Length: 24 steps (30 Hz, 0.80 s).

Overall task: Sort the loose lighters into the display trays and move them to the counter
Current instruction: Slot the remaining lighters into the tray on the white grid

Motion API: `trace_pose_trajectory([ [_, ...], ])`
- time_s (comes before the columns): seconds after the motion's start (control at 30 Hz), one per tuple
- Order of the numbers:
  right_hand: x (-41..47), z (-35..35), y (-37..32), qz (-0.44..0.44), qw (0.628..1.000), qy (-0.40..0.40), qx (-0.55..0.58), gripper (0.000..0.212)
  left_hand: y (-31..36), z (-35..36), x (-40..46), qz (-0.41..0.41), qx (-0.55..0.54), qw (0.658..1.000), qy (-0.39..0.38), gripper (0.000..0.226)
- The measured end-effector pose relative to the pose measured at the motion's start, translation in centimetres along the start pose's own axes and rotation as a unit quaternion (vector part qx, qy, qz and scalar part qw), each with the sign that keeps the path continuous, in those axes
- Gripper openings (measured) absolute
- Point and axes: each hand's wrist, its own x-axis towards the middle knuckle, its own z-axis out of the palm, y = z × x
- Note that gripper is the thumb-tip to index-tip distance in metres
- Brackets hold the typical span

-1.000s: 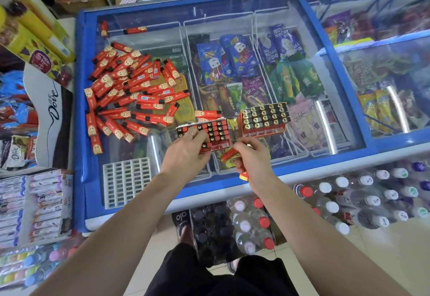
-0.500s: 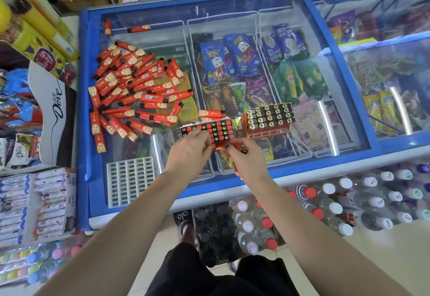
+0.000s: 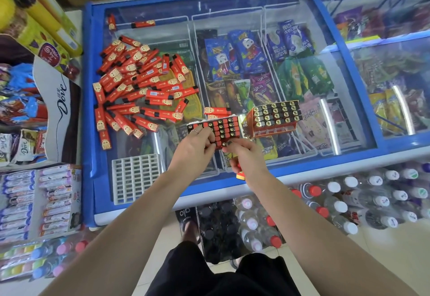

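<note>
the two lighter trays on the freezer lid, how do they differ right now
The near tray is under both hands: the left hand and right hand have fingers on its front edge. The orange tray stands untouched to its right. The near tray shows red lighter tops around dark caps; the orange tray shows only dark and gold caps. The orange tray shows an orange card wall; the near one does not. Both hold upright lighters in rows.

**Crowded lid, open glass at the far middle and right**

The lighter heap point(image 3: 142, 90) blocks the worktop's point(image 3: 232, 4) left half. The full tray point(image 3: 274, 117) stands just right of the half-filled tray point(image 3: 216, 130), a narrow gap between them. The white grid tray point(image 3: 136, 177) takes the near-left corner. Bare glass lies beyond both trays and out to the right.
</note>
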Motion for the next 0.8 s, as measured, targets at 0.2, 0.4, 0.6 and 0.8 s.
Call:
trace_pose_trajectory([
  [0.2,0.3,-0.3,-0.2,0.052,0.998,0.017,0.034,0.023,0.1,0.1,0.0,-0.003,-0.006,1.000,-0.008,0.009],
  [0.4,-0.2,-0.7,-0.2,0.140,0.979,-0.015,0.147,0.028,1.0,0.3,0.9,-0.066,-0.005,0.998,-0.009,0.025],
  [0.6,-1.1,-2.5,-0.8,0.119,0.956,-0.063,0.261,0.021,1.8,0.5,1.4,-0.107,0.027,0.994,-0.012,0.026],
  [0.8,-1.2,-3.3,-0.7,0.031,0.988,-0.008,0.148,0.019,2.1,0.5,1.3,-0.109,0.031,0.993,-0.019,0.023],
])
